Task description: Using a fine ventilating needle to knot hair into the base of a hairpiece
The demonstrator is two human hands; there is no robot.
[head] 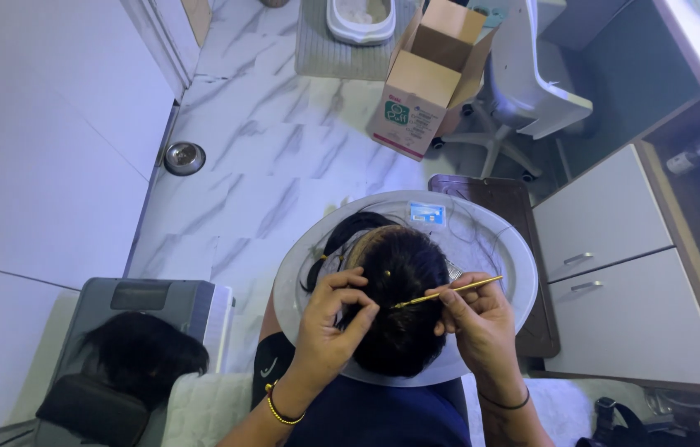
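Both hands work low in the frame's centre over a dark-haired wig on a dome-shaped head form, which rests on a round silvery tray. Left hand, beaded bracelet at the wrist, is closed, fingers pinching a lock of hair at the wig's left side. Right hand grips a thin gold-coloured ventilating needle; its long axis runs from right, slightly raised, down-left, tip touching the hair just beside the left fingertips. Small blue packet lies at the tray's upper edge. Loose black hair bundle sits lower left, well apart.
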